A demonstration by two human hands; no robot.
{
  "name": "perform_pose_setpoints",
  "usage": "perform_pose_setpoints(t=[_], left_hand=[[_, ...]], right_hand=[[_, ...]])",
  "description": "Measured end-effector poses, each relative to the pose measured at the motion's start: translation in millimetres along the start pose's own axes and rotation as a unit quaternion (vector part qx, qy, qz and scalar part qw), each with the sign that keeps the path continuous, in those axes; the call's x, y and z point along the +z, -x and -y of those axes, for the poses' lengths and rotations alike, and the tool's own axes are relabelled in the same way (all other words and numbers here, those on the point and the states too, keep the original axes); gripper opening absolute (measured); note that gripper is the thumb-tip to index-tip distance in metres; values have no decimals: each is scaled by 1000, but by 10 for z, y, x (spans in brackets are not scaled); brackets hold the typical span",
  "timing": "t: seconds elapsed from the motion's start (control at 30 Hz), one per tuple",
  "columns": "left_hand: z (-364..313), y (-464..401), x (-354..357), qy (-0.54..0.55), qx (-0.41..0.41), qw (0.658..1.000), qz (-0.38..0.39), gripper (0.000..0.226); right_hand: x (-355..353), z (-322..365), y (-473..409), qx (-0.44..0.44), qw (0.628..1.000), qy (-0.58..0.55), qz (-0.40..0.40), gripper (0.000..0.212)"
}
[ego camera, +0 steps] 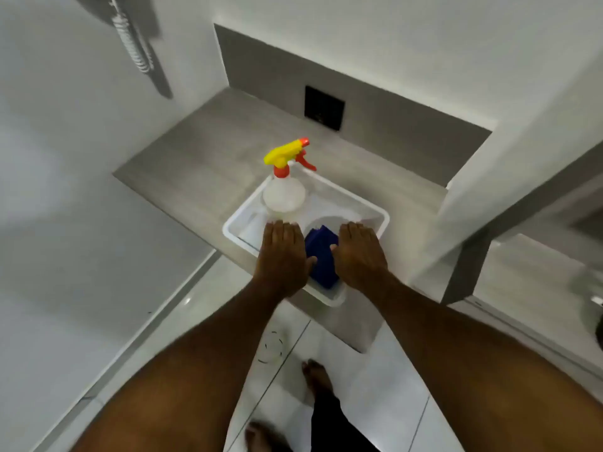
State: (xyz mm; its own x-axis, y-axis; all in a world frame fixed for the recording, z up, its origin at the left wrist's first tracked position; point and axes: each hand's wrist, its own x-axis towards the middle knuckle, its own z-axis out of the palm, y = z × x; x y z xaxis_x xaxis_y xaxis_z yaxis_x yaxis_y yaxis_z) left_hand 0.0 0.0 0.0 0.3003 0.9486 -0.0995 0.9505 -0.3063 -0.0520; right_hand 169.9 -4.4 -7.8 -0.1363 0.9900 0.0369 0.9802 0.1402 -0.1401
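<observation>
A white plastic tub (375,212) sits on a grey tiled ledge (202,158). In its far left corner stands a clear spray bottle (284,194) with a yellow and orange trigger head. A blue cloth (321,252) lies in the tub's near part. My left hand (282,256) and my right hand (359,256) lie palm down over the tub, fingers straight, one on each side of the blue cloth. Both thumbs touch the cloth's edges. Neither hand grips anything.
A black square plate (324,107) is set in the grey wall behind the ledge. A shower hose (133,44) hangs at the upper left. A white wall corner (489,190) juts out at the right. My bare feet (315,375) stand on white floor tiles.
</observation>
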Motion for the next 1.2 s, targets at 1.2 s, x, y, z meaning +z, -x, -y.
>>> perform_pose_setpoints(t=[1.2], left_hand=[[2648,1906,963,257,-239,921,167,29]], right_hand=[[844,3215,-159,-35,900,-303,313,24]])
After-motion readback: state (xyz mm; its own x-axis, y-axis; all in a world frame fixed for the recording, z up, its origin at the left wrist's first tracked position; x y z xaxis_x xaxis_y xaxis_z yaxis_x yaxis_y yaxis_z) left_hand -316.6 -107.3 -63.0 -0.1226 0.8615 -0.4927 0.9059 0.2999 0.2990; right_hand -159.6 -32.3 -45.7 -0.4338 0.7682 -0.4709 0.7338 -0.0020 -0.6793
